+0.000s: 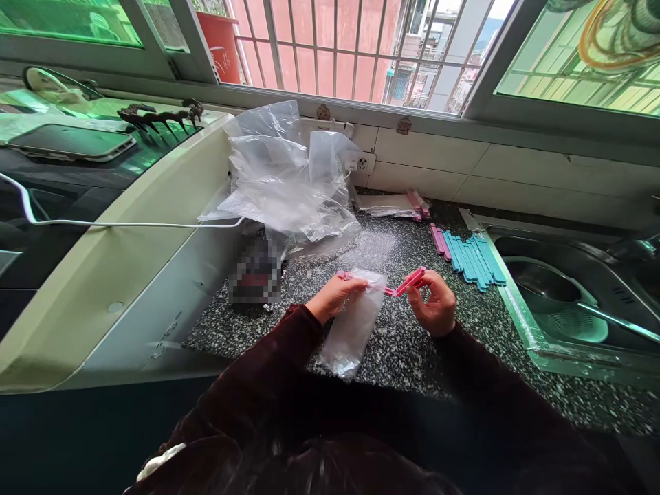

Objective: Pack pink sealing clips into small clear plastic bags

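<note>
My left hand (335, 297) pinches the top of a small clear plastic bag (353, 333), which hangs down over the speckled counter. Across the bag's top runs a pink bag clip (414, 278), bent open at a hinge just right of the bag. The clip's raised arm is gripped between the thumb and fingers of my right hand (433, 302). Part of the clip's other arm is hidden behind the bag and my left fingers. To the right lie several blue bag clips (474, 258) in a row, beside a few pink bag clips (441, 242).
A heap of clear plastic bags (293, 185) stands at the back left, near a wall socket (365, 163). Bags with pink clips (392, 205) lie by the wall. A sink (608, 261) holding a pan (541, 280) is at right. A white cable (128, 225) crosses at left.
</note>
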{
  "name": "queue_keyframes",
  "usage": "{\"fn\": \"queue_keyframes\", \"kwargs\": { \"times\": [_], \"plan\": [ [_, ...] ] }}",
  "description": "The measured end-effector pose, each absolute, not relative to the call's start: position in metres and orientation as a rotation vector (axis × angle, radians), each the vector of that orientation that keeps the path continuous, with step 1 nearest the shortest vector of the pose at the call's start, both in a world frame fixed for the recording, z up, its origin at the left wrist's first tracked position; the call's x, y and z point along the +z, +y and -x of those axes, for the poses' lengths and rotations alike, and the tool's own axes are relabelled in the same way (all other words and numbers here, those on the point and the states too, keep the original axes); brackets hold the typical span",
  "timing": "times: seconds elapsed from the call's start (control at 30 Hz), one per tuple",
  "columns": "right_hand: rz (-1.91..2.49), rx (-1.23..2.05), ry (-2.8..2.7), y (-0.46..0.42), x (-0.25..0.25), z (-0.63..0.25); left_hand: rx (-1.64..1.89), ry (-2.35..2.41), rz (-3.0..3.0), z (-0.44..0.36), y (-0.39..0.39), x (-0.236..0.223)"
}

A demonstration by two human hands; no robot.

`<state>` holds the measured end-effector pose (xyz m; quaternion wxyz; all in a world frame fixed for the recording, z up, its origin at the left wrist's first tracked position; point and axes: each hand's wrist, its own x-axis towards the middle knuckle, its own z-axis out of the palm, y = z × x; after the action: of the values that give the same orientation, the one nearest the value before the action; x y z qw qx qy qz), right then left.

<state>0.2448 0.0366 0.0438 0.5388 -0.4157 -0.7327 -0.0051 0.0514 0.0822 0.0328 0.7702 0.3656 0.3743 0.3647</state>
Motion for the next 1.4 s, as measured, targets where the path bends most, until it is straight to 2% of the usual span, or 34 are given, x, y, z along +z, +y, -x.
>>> {"fn": "queue_keyframes", "kwargs": {
  "times": [0.8,1.4],
  "plan": [
    [0.962,-0.037,-1.853,0.038,0.042,-0.232,0.727,0.729,-0.862,-0.054,0.079,0.04],
    [1.018,-0.027,-1.921,0.039,0.037,-0.228,0.727,0.774,-0.996,-0.054,0.083,0.026]
  ]
}}
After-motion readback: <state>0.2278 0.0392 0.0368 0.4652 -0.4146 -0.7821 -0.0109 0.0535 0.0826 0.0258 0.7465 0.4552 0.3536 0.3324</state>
